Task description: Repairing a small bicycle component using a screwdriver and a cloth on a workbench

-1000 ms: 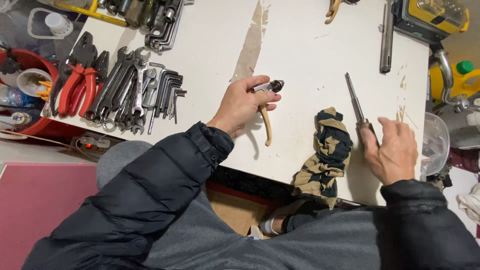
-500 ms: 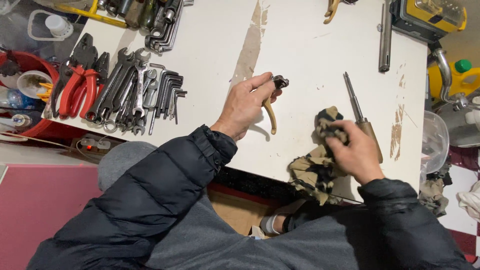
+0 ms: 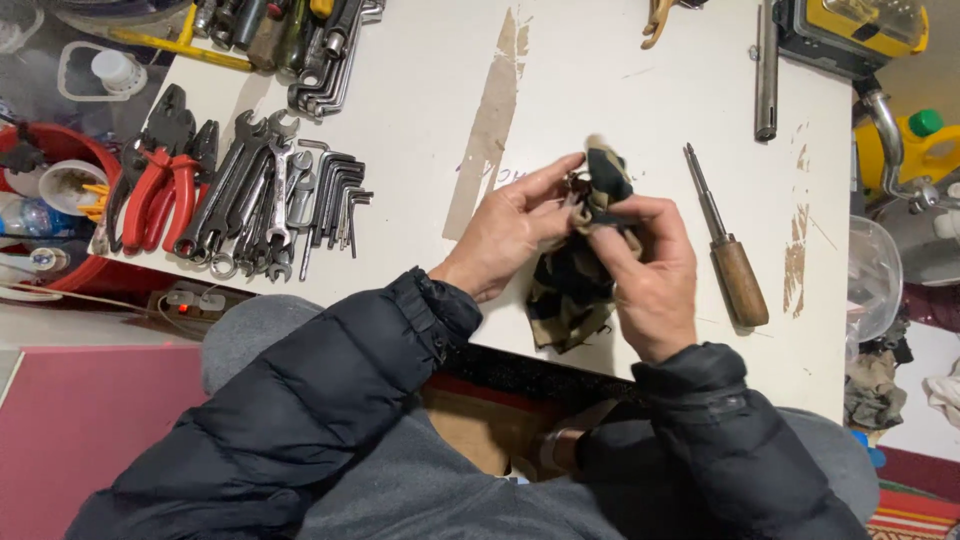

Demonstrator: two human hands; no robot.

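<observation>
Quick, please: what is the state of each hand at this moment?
Left hand: closed on a small tool, mostly hidden by the camouflage cloth.
Right hand: closed, gripping the camouflage cloth around the tool.

A white table has worn brown patches. A screwdriver with a wooden handle lies on it. To the left sit a row of wrenches, bent hex keys and red-handled pliers — all close together. A long metal rod lies at the top, near a yellow tool case. A red tub sits beside the table's left edge.
</observation>
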